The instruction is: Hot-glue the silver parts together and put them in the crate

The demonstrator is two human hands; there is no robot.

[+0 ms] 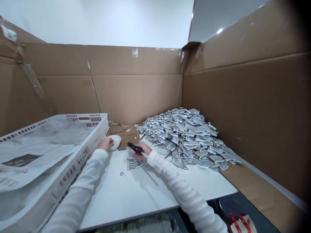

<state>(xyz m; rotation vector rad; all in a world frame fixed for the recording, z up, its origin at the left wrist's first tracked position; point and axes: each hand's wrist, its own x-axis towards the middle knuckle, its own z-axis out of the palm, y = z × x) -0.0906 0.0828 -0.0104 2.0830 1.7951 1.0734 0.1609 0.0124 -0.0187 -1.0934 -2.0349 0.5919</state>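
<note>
No words or numbers could be read. The paper sheet [41, 170] in the white basket [79, 158] bore print too small to make out; the flat piece [134, 164] near the right hand [143, 150] showed only a U-like striped mark.

White tabletop [116, 197] between forearms [81, 191] offers passage; crate [80, 158] blocks left; heaped pieces [184, 132] crowd right; cardboard wall [136, 90] closes far side.

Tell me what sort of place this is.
Probably an assembly or packing workstation: cardboard walls around a white tabletop, with a pile of flat grey-and-white pieces and a perforated white plastic crate.
</note>
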